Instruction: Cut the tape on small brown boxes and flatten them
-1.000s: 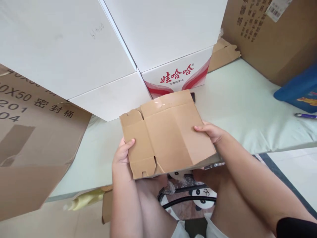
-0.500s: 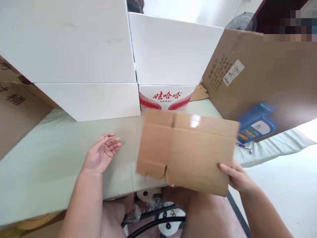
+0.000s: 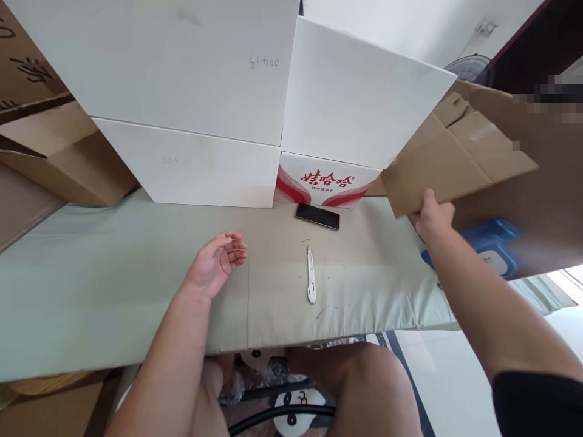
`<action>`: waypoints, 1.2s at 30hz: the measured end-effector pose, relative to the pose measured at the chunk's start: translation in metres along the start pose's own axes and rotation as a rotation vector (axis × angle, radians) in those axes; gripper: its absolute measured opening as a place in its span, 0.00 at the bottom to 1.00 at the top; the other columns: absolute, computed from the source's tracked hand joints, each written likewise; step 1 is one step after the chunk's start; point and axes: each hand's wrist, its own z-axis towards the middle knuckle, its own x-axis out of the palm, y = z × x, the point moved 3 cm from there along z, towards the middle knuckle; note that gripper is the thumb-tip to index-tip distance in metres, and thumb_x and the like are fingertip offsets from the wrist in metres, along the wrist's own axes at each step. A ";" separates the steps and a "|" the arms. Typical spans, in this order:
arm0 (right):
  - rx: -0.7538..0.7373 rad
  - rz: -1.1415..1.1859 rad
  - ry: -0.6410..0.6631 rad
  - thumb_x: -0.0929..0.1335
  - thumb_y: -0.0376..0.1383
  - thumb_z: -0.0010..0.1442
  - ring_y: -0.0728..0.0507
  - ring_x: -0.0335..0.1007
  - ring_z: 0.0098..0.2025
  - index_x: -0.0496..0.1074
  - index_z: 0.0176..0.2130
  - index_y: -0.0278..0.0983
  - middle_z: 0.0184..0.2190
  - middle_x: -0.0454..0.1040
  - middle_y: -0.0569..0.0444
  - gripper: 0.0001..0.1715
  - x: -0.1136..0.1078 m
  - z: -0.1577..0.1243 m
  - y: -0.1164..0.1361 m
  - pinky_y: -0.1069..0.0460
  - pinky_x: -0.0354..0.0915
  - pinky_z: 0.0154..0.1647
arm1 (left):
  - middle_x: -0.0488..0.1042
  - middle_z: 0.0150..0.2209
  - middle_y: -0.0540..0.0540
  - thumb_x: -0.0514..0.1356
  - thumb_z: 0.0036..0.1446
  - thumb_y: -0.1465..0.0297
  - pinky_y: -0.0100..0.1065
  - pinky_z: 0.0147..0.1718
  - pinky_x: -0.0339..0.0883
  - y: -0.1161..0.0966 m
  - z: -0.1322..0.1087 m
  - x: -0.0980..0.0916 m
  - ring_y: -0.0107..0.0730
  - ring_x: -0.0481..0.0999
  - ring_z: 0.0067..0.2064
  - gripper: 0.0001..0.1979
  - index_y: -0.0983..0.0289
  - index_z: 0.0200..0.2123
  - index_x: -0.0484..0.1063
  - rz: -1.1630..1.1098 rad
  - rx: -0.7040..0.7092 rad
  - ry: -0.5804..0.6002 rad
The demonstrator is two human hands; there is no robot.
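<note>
cardboard piece [image 3: 444,159] is clamped in right hand [image 3: 435,217], underside grip unclear; left hand [image 3: 218,262] hovers, loosely parted, over green cloth [image 3: 113,279].

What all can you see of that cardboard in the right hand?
The cardboard is brown and flattened, with creases, slotted flaps at its top and a shiny patch, perhaps tape. The right hand grips its lower edge, holding it tilted beside the white boxes; one hides part of it, so contact is unclear.
</note>
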 end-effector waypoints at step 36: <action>-0.761 -0.068 0.846 0.67 0.32 0.60 0.37 0.78 0.48 0.78 0.46 0.37 0.71 0.59 0.44 0.15 0.492 -0.132 0.480 0.36 0.74 0.54 | 0.54 0.20 0.43 0.56 0.43 0.69 0.27 0.23 0.52 -0.071 -0.041 -0.141 0.21 0.57 0.20 0.07 0.61 0.24 0.58 -0.817 0.288 -0.393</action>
